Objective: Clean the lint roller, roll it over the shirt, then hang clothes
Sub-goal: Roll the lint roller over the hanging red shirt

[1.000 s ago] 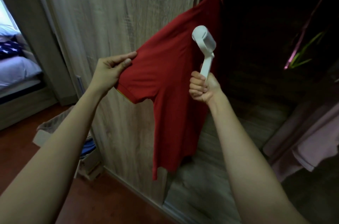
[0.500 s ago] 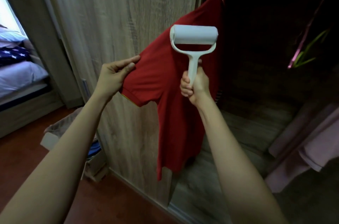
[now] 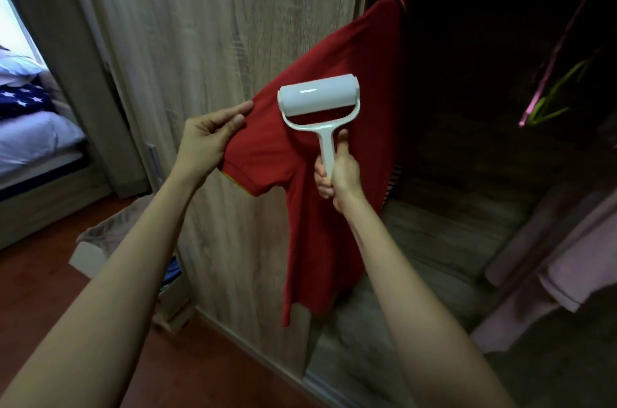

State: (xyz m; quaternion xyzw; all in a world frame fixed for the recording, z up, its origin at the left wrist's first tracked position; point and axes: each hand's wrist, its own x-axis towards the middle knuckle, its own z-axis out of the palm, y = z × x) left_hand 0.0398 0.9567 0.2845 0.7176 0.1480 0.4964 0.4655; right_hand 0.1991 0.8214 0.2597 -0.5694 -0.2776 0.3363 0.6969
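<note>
A red shirt (image 3: 320,234) hangs at the edge of the open wardrobe, its top hidden in the dark. My left hand (image 3: 203,140) pinches the sleeve's end and holds it stretched out to the left. My right hand (image 3: 337,173) grips the handle of a white lint roller (image 3: 319,98). The roller head lies crosswise on the shirt's shoulder, just right of the stretched sleeve.
A wooden wardrobe door (image 3: 217,40) stands behind the shirt. Pink and green hangers (image 3: 547,97) hang inside the dark wardrobe, with pink clothes (image 3: 574,260) at the right. A box with clothes (image 3: 100,250) sits on the floor at the left, with a bed (image 3: 30,127) beyond.
The right hand turned the roller from side-on to face-on, then lowered it onto the shirt's shoulder. The left hand keeps its hold on the sleeve.
</note>
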